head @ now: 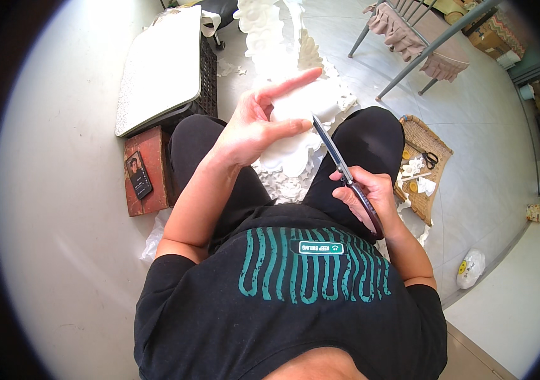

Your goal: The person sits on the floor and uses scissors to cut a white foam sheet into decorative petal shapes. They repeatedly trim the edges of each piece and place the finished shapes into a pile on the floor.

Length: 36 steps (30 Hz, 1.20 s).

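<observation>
My left hand (258, 118) holds part of a white sheet of raised, scalloped shapes (293, 107) between its thumb and extended index finger. Around the handles of a pair of scissors (346, 173) my right hand (369, 194) is closed. Their narrow blades point up and to the left, with the tips touching or very close to the white material beside my left thumb. Whether the blades are parted is unclear. More of the white sheet (263, 33) stretches away over the floor, and lacy white pieces (291, 190) lie between my thighs. Bright glare hides detail in the white material.
A red wooden box (149, 204) with a phone on it stands at left, beside a black crate (209, 71) under a white board (161, 61). At right, a woven stool (424, 197) bears black-handled scissors (430, 159) and white scraps. A metal-legged chair (400, 52) stands beyond.
</observation>
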### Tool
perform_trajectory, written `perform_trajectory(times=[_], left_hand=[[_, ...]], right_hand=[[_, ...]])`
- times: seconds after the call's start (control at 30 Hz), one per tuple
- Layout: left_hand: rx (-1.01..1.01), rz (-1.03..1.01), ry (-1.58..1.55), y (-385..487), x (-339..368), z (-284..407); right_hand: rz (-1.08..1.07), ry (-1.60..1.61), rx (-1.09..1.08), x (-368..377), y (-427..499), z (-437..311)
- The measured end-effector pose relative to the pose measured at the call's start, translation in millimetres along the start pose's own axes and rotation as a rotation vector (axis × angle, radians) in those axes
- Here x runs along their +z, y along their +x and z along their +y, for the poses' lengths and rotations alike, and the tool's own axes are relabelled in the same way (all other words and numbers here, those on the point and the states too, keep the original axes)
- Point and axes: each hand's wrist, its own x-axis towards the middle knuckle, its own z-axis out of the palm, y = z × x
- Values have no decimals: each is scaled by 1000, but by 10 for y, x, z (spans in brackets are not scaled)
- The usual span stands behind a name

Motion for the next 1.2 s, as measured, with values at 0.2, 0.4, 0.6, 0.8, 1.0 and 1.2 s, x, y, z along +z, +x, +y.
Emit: perform_trajectory(times=[0.2, 0.4, 0.6, 0.8, 1.0, 1.2], left_hand=[[-29, -7, -11, -6, -8, -4], [-62, 17, -88, -27, 21, -18], [-31, 53, -51, -20, 65, -69], [-178, 114, -263, -45, 116, -17], [11, 122, -193, -23, 215, -99], [98, 216, -158, -31, 345, -206]], right_hand=[[2, -54, -24, -14, -16, 29], [-31, 53, 38, -12, -50, 71], [-163, 497, 172, 2, -87, 99], [-165, 550, 191, 30, -25, 56], [-188, 557, 162, 64, 77, 101], [-29, 530, 86, 224, 165, 40]])
